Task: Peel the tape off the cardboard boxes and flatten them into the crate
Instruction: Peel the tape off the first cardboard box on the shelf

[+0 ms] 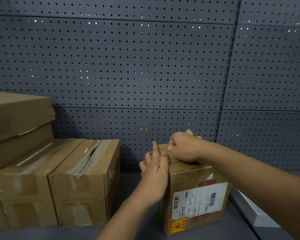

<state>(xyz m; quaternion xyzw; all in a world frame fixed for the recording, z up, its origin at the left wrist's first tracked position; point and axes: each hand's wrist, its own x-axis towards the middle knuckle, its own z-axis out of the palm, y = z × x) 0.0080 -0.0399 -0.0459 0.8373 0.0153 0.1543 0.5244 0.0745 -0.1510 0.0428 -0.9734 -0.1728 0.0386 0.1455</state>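
Peeling stage, by the look of it, on the small labelled box (196, 196) at the right of the grey worktop (128, 187), just in front of the pegboard wall (128, 66). No crate in view.

For a clean peel: box kept pinned from the side, tape drawn back low along the top face rather than straight up, slow and steady so the strip comes away whole instead of tearing the paper skin. Worth minding the shipping label (199, 198) on the near face; no need to lift that.

Right hand (184, 147): fisted on the far top edge of the box, fingers curled tight, apparently around a tape end, though the tape itself too blurred and hidden to confirm.

Left hand (154, 172): fairly open, fingers mostly straight and pointing up, pressed flat against the box's left side near its top corner, bracing it; nothing held.

Further boxes waiting at left: two taped cartons (59, 179) side by side, a larger stack (16, 118) behind them, well apart from the one in hand.
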